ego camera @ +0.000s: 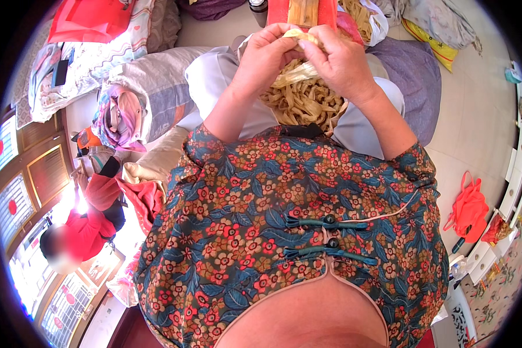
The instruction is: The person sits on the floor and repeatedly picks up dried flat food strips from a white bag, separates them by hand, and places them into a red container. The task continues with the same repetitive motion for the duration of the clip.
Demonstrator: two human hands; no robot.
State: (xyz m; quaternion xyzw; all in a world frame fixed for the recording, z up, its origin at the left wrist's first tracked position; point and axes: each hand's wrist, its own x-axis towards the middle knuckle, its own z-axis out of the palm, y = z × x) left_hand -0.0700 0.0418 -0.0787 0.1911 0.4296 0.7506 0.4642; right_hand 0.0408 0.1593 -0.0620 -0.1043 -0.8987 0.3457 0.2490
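Observation:
Between the fingertips of my left hand and my right hand is a small pale yellow strip, pinched from both sides; its material cannot be told for sure. Both hands are raised beyond my lap, close together. Below them, between my knees, lies a heap of tan, twisted, dried-looking strips in a container whose form is partly hidden. A paler, wide strip rests across the heap. Just past my fingertips a wooden block sits on a red surface.
A white plastic bag holds more tan strips at the upper right. A dark cup stands left of the red surface. Full sacks lie left, purple cloth right. A red bag is on the floor. Another person in red sits at left.

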